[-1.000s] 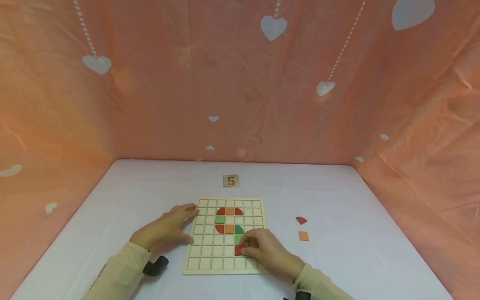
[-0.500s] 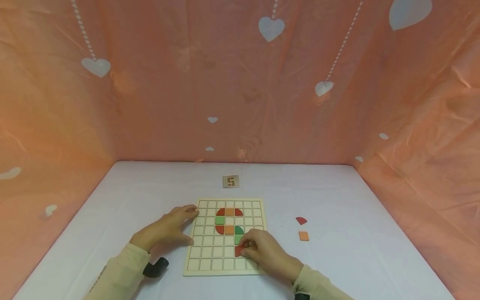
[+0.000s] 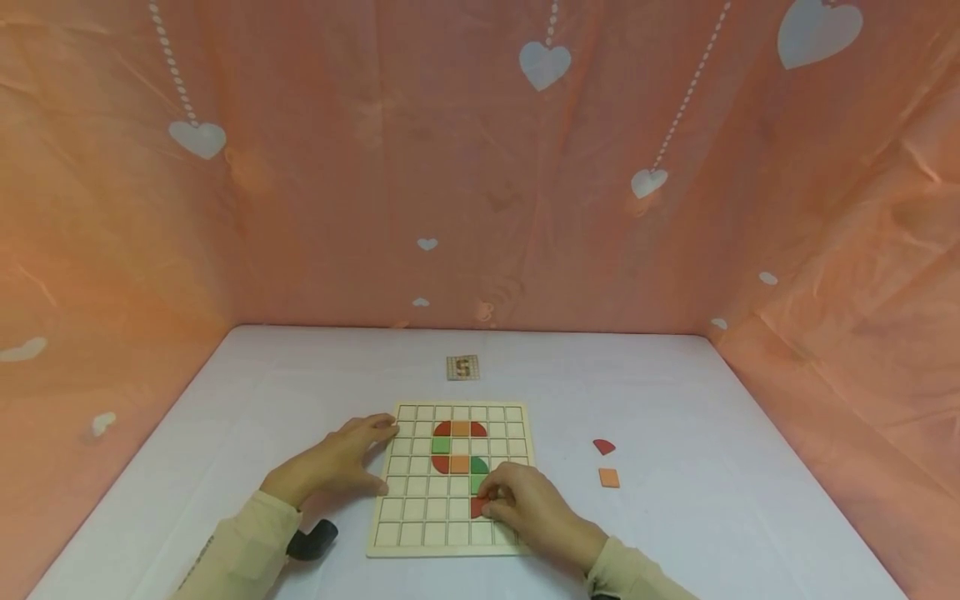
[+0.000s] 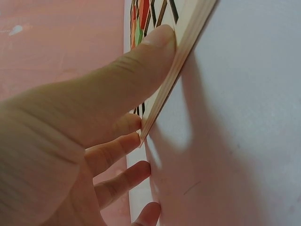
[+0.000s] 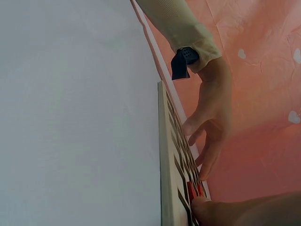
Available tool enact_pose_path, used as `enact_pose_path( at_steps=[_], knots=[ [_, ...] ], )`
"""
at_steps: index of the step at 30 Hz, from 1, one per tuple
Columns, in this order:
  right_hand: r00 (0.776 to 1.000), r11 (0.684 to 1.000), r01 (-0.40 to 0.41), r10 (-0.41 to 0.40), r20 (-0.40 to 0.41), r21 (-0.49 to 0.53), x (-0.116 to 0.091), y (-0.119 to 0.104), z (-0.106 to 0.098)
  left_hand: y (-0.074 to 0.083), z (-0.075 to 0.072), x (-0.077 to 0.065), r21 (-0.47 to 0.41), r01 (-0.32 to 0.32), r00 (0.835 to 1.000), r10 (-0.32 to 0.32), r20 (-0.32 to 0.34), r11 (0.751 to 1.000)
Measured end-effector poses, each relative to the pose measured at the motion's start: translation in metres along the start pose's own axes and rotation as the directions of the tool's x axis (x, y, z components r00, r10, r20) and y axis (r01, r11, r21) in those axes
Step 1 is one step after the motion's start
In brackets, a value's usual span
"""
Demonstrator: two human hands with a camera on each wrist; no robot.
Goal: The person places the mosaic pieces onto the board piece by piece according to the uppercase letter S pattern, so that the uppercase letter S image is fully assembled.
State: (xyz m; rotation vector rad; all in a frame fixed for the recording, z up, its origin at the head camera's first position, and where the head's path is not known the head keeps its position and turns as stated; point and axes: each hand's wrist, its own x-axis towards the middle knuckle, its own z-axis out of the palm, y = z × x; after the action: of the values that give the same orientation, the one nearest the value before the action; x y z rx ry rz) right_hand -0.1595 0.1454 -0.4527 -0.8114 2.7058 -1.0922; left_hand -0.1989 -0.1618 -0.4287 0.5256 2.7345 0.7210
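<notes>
A pale wooden grid board [image 3: 401, 533] lies on the white table, with red, orange and green flat tiles set in its cells as a curving shape. My left hand [image 3: 333, 462] rests at the board's left edge, thumb and fingers spread; in the left wrist view the thumb [image 4: 160, 40] lies on the rim. Over the lower right cells, my right hand [image 3: 536, 508] has thumb and curled fingers pinched at a red tile [image 3: 476, 507]. Part of that tile is hidden by the fingertips. Just above it sits a light green tile [image 3: 476, 484], partly covered by the same hand.
Right of the board lie a loose red quarter-round tile [image 3: 603, 447] and an orange square tile [image 3: 609, 477]. Behind the board is a small patterned card [image 3: 462, 367]. Orange cloth with hearts [image 3: 480, 167] walls the table at back and sides.
Everything sits slightly lower in the head view now. Both hands keep their places on the board, and the right fingers stay at the red tile.
</notes>
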Motion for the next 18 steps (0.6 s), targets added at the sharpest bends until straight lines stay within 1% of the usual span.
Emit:
enact_pose_path(
  at_steps=[2,8,18],
  knots=[
    [1.000,1.000,0.003,-0.003,0.000,-0.004,-0.0003,-0.0002,0.0001,0.0006,-0.0001,0.0002,-0.004,0.006,1.000,-0.006,0.001,1.000],
    [1.000,1.000,0.012,-0.012,0.004,-0.024,0.0004,-0.0002,0.0000,0.0009,-0.0003,-0.0001,0.012,-0.005,1.000,0.005,-0.001,1.000],
    [0.999,0.999,-0.035,0.035,0.013,0.014,0.0005,-0.0017,-0.0027,0.0009,0.0001,-0.0006,0.002,0.006,1.000,-0.006,-0.003,1.000]
  ],
)
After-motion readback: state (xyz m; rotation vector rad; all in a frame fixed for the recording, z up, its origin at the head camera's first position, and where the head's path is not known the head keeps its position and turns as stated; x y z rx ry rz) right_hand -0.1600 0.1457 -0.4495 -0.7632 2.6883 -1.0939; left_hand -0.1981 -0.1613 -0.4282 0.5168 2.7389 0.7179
